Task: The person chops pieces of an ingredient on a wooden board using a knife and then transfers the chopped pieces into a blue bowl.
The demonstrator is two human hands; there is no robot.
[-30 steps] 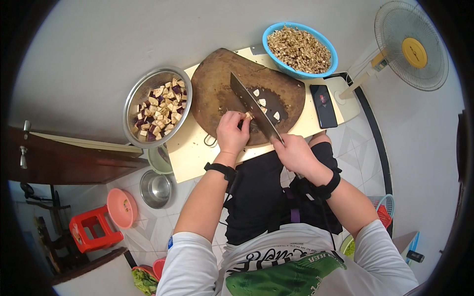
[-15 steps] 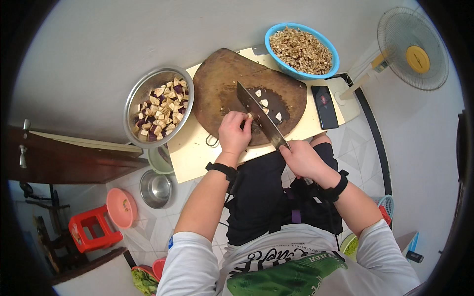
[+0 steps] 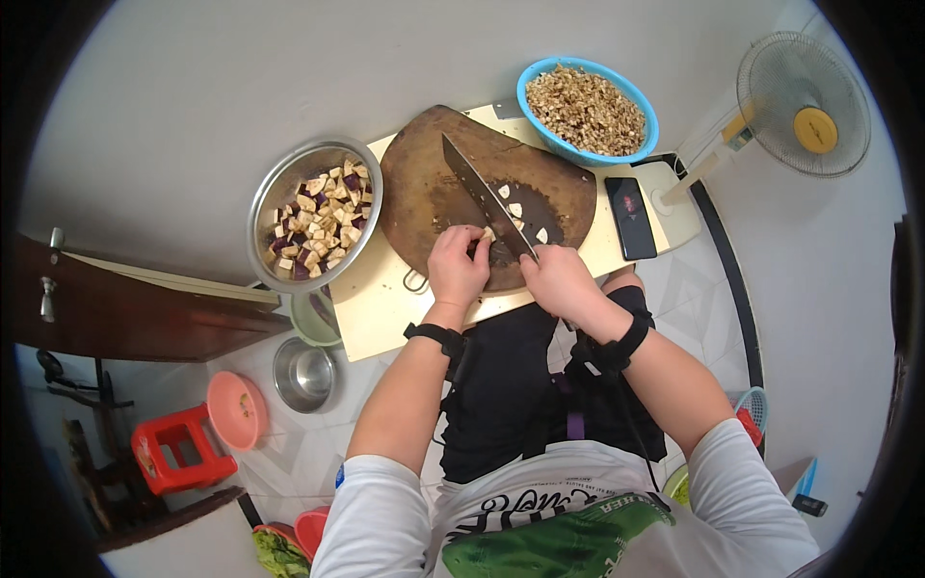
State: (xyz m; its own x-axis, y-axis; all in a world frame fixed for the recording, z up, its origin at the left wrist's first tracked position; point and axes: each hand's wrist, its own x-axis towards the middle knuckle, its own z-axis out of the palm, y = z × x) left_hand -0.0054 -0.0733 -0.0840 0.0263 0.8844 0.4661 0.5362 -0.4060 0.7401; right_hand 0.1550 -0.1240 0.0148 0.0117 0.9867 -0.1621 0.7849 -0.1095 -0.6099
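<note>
My right hand (image 3: 562,279) is closed round the handle of a cleaver (image 3: 482,193), whose long blade slants up and left across a dark wooden chopping board (image 3: 414,183). Fingers bent, my left hand (image 3: 459,265) pinches a small eggplant piece (image 3: 488,235) against the board, just left of the blade. Several pale eggplant slices (image 3: 515,210) lie on the damp patch right of the cleaver. A steel bowl (image 3: 262,217) of eggplant chunks stands left of the board. Beyond its right side is a blue basin (image 3: 568,152) full of finely chopped pieces.
A phone (image 3: 631,218) lies on the cream table (image 3: 371,313) right of the board. A fan (image 3: 814,125) stands farther right. On the floor at left are a steel pot (image 3: 304,374), a pink basin (image 3: 237,409) and a red stool (image 3: 183,448).
My right hand and the cleaver have shifted up and to the left, closer to my left hand. My left hand stays on the eggplant piece. The whole view has tilted slightly.
</note>
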